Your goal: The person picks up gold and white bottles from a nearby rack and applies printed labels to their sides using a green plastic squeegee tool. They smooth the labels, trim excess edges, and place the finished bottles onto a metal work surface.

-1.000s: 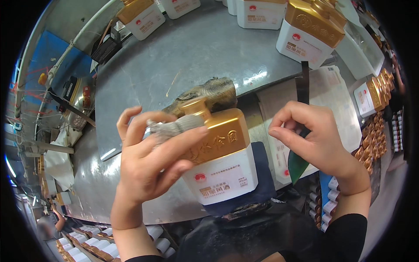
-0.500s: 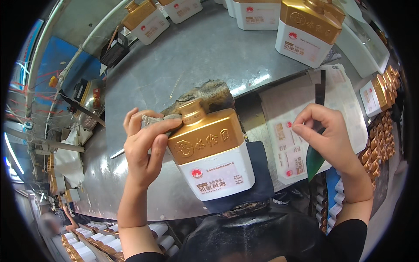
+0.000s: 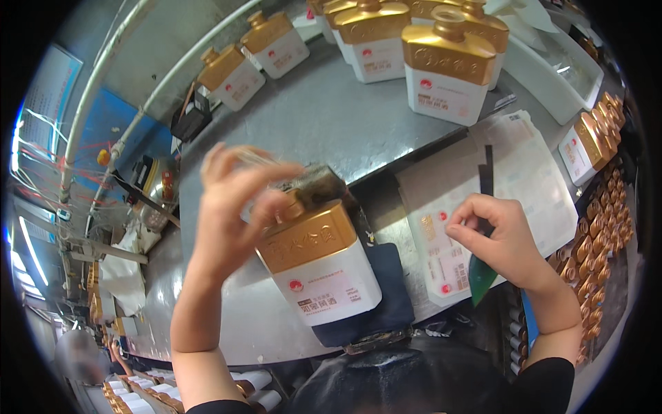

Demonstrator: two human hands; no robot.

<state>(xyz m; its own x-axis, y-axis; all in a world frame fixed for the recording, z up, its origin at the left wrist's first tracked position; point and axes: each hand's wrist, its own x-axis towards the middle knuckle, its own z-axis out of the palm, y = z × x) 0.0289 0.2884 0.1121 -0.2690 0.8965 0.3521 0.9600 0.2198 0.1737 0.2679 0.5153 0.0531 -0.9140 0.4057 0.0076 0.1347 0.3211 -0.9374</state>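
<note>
A flat white bottle with a gold shoulder (image 3: 317,265) lies tilted on a dark blue pad (image 3: 386,297) at the near edge of the grey metal table (image 3: 324,117). My left hand (image 3: 234,207) is over its neck, fingertips pinching a thin clear film at the cap. My right hand (image 3: 500,238) rests on a white sheet of labels (image 3: 531,179), its fingers curled and pinching at a label; a green pointed piece (image 3: 480,279) shows below the palm.
Several more white and gold bottles (image 3: 445,65) stand at the far side of the table. A white tray (image 3: 558,65) sits at the upper right, with rows of gold caps (image 3: 607,207) along the right edge. A black device (image 3: 189,121) lies at the left.
My left hand has lifted from the bottle's shoulder to its neck, fingers now spread around the cap. My right hand has dropped lower onto the label sheet.
</note>
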